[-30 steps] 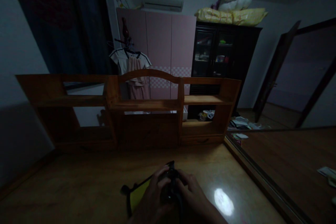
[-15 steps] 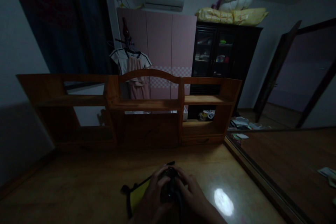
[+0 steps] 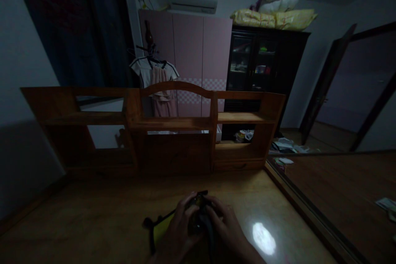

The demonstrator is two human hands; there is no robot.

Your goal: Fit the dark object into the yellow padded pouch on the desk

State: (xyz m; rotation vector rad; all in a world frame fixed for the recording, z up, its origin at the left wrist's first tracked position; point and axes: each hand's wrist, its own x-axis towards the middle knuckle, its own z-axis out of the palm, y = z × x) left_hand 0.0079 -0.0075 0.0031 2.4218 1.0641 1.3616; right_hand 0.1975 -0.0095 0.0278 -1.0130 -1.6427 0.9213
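Note:
Low in the middle, my left hand [image 3: 179, 227] is closed on the left side of a dark glossy object [image 3: 195, 227], the thumb bent over it. My right hand [image 3: 225, 222] grips its right side, with the thumb on a dark curved strip [image 3: 209, 231] that runs down toward me. A small black tip [image 3: 202, 192] sticks out beyond the fingertips. Under and left of my left hand lies a yellow piece with black edging [image 3: 161, 230], perhaps a bag or pouch. Dim light and my fingers hide what kind of object I hold.
The hands are over a glossy wooden surface [image 3: 117, 210] with a bright reflection. A wooden shelf unit [image 3: 173, 123] stands along its far edge. A raised rail [image 3: 297, 202] borders the right side. Beyond are a pink wardrobe [image 3: 188, 45] and a dark cabinet [image 3: 284, 62].
The fingers of both hands have shifted slightly on the dark object. The dark strip under my right thumb has swung outward and shows more. The yellow piece stays put.

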